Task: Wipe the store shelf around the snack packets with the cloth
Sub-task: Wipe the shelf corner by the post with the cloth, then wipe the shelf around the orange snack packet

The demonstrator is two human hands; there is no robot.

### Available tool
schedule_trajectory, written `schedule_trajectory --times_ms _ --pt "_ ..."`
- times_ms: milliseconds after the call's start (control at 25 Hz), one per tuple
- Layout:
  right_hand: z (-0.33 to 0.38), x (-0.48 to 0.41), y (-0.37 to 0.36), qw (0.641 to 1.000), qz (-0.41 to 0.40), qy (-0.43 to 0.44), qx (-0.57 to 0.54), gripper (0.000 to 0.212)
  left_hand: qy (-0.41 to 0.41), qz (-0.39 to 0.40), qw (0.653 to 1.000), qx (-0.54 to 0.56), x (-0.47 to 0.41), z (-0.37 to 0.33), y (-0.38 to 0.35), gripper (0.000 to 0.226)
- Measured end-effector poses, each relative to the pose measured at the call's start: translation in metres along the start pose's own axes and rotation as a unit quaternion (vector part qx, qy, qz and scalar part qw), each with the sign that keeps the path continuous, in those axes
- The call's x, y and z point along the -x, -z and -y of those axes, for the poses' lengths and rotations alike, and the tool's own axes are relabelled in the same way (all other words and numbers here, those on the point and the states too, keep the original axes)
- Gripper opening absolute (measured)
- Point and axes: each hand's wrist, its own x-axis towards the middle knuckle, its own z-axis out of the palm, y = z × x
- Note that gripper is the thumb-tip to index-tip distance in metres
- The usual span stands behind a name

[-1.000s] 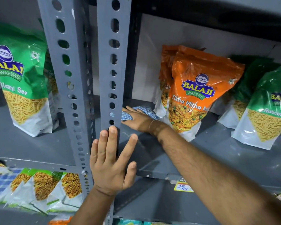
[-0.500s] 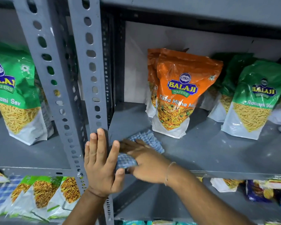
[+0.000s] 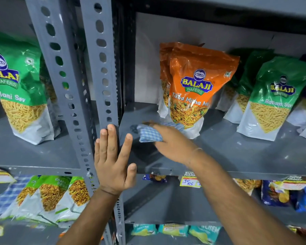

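Shelf (image 3: 237,156): two orange packets (image 3: 193,89), one cloth (image 3: 148,134) under right hand (image 3: 173,145)

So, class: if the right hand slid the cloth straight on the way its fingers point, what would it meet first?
The right hand points left across the shelf, pressing the cloth. Going straight on, it would probably meet the grey upright post first, near the left hand, though depth is unclear.

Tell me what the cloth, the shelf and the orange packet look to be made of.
Cloth: soft woven fabric, blue-and-white check, bunched in folds.
Shelf: likely grey-painted metal, with a dull sheen and scuffs.
Orange packet: glossy plastic film, judging by crinkles and glare.
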Motion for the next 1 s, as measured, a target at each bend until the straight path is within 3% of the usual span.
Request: schedule_trajectory --times_ms 120,240,400,520,640,840,1000 --pt "-0.014 -0.008 -0.043 0.992 0.106 -0.006 0.073 0.068 -0.001 -0.001 1.000 -0.005 0.001 0.000 0.001 0.066" --pt "-0.012 0.032 -0.037 0.992 0.079 0.038 0.086 0.069 0.000 0.005 1.000 0.011 -0.001 0.001 0.003 0.064" --pt "0.001 0.124 -0.011 0.995 0.090 0.017 0.034 0.074 0.005 0.010 1.000 0.008 -0.001 0.001 0.002 0.064" --pt "0.006 0.151 -0.001 0.993 -0.045 -0.033 -0.105 0.072 0.030 0.017 0.999 0.028 -0.006 -0.006 0.008 0.063" --pt "0.007 0.159 0.017 0.965 -0.205 -0.091 -0.136 0.053 0.093 0.038 0.990 0.094 -0.006 -0.045 0.021 0.065" --pt "-0.004 0.161 0.058 0.934 -0.309 -0.147 -0.101 0.023 0.119 0.242 0.956 0.114 -0.021 -0.097 0.015 0.068" --pt "-0.020 0.153 0.085 0.897 -0.388 -0.149 -0.153 0.026 0.140 0.348 0.926 0.037 -0.035 -0.078 -0.021 0.075"
